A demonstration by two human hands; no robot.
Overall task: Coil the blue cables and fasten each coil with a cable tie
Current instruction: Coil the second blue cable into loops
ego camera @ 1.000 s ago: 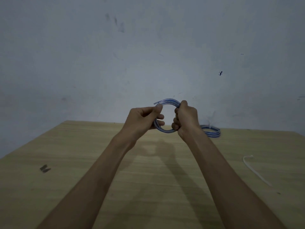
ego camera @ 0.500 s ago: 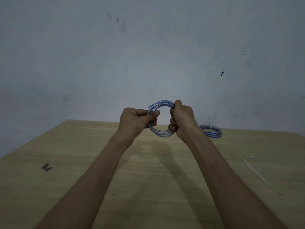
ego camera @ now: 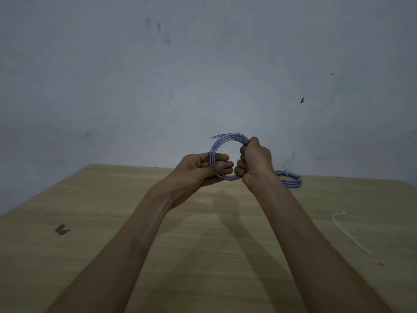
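We hold the coil (ego camera: 228, 155) upright above the table (ego camera: 203, 233): left hand (ego camera: 200, 169) pinching its nine o'clock side, right hand (ego camera: 256, 160) fisted round three o'clock. Coiling looks finished; next, we'd fetch the tie (ego camera: 348, 232) at four o'clock, keeping one grip tight.

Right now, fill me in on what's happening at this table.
A person is holding a coil of blue cable up above the wooden table with both hands. The left hand grips its left side, the right hand its right side; one cable end pokes out at the top. No tie shows on it. A second coil lies by the wall, seemingly already tied, and a loose white cable tie waits on the right.
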